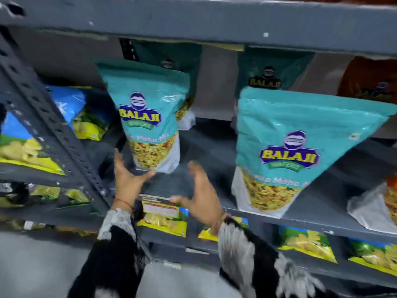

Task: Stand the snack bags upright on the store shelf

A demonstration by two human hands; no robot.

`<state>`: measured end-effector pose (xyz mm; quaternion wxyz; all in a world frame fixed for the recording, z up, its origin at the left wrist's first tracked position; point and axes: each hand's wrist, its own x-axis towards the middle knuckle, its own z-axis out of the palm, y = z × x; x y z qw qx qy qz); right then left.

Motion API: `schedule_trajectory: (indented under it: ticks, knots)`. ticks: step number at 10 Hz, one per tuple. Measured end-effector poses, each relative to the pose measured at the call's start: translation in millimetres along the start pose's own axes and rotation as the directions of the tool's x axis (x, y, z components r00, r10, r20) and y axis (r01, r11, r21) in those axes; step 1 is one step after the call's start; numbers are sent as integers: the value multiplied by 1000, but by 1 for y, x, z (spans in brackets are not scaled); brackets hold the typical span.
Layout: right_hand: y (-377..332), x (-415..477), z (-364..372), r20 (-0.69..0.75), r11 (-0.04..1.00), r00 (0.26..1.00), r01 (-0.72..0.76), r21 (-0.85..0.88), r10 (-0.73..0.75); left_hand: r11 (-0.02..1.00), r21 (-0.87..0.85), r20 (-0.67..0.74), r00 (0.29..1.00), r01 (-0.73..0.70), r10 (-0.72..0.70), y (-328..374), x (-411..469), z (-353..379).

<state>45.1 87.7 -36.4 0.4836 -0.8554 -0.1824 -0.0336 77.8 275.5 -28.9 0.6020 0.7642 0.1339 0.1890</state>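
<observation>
— Where do we have the snack bags?

— One teal bag point(148, 117) stands upright at the centre of the frame on the grey shelf point(214, 147); a second teal bag point(287, 151) stands at right, leaning a little.

— And our hands?

— Both spread, holding nothing — the left hand point(129, 177) just below the centre bag's bottom edge, fingertips near it, the right hand point(202, 192) beside it, lower centre.
</observation>
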Motion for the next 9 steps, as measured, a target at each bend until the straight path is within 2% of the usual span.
schedule_trajectory:
  ticks: [1,2,3,4,5,6,7,8,9]
  knots:
    - [4,68,0,88,992,988,-124,3,124,996,58,271,959,72,-85,-10,46,-15]
    - [8,97,15,135,969,960,-246,-8,245,988,148,395,913,40,-97,-24,70,-22]
    - [10,90,39,40,945,944,-326,-17,326,992,107,395,913,66,-104,-35,64,-23]
    - [6,65,54,-56,957,956,-290,6,289,996,55,371,925,68,-84,-37,33,-31]
    - [0,39,63,-42,966,969,-246,-79,243,996,90,359,932,17,-48,-44,5,-47]
    - [-5,29,65,-51,971,974,-224,-85,220,987,144,319,947,-77,28,-40,-8,-52]
    - [-11,25,66,-53,971,976,-214,-105,210,980,162,358,932,-115,50,-36,-9,-53]
    - [-17,29,58,-26,964,969,-246,-102,244,987,139,362,932,-86,30,-35,-7,-53]
    - [-21,16,55,-33,976,976,-218,-15,217,979,168,284,957,-113,62,-46,-16,-55]
